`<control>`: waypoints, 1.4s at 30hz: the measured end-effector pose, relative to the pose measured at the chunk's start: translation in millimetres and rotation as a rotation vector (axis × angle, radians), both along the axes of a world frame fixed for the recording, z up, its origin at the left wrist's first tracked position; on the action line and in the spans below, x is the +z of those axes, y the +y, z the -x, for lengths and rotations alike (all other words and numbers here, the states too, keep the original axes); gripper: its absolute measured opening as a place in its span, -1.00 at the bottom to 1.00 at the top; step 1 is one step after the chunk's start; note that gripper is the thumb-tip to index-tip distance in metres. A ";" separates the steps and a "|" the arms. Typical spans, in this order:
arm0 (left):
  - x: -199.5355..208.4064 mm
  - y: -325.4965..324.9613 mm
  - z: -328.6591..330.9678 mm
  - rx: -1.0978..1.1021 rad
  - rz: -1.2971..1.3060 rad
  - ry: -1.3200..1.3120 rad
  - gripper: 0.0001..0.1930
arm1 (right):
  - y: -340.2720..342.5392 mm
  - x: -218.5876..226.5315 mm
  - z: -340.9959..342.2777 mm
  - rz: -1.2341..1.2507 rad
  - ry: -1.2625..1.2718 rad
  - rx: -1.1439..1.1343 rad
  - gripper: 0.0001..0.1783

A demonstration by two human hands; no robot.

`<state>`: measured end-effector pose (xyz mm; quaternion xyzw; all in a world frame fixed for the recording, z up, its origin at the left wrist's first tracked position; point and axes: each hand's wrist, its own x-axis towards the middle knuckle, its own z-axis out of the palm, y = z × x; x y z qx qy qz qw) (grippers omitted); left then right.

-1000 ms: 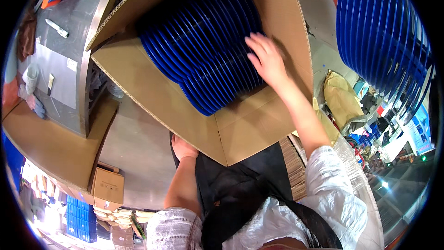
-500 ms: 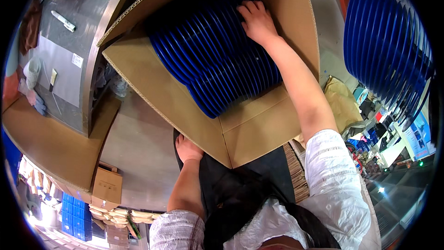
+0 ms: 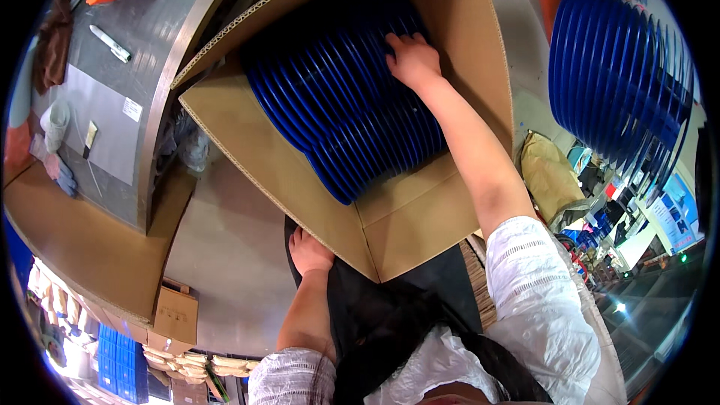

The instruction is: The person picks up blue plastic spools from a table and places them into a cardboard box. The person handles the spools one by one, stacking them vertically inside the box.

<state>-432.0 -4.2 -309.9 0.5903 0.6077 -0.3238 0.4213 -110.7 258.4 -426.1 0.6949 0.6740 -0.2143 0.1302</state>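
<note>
A large brown cardboard box (image 3: 420, 247) stands tilted before me, its opening facing me. Inside lie two rows of closely stacked, round-edged dark blue plastic pieces (image 3: 330, 97), perhaps discs or rims; their exact kind cannot be told. My right hand (image 3: 415, 60) reaches in over the box's near right side, its fingers bent over the upper right end of the stack. Below the box's near left wall is my left hand (image 3: 309, 251), against the outside of the cardboard. Its fingers stretch upward, and their tips are partly hidden by the box.
At the left, a metal-edged table (image 3: 139, 172) holds a white marker (image 3: 110, 43), a brush (image 3: 90, 139) and gloves (image 3: 60, 172). A similar blue stack (image 3: 619, 79) stands at the right, above a brown paper sack (image 3: 551, 180). A small carton (image 3: 174, 315) sits lower left.
The right hand stays on the blue stack, slightly lower in the picture. The whole scene has shifted a little as my head moved. The left hand keeps its place by the box.
</note>
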 end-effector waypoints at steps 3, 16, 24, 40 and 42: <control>-6.5 -5.4 -1.2 -0.012 0.012 0.017 -0.50 | 23.3 -0.4 -18.5 0.135 0.031 -0.064 -0.63; -1.9 0.3 -2.6 0.020 0.003 0.033 -0.47 | -116.8 134.0 -41.0 -0.215 0.102 0.084 -0.52; -1.8 6.3 -1.4 -0.020 0.017 0.025 -0.50 | -130.4 153.4 -33.0 -0.175 0.296 -0.210 -0.59; -4.4 5.0 0.1 0.015 -0.030 -0.001 -0.55 | -49.1 39.1 -5.9 -0.344 0.296 -0.121 -0.77; -4.0 4.8 -1.0 0.004 -0.024 0.002 -0.55 | -32.3 20.3 -2.7 -0.254 0.117 -0.117 -0.76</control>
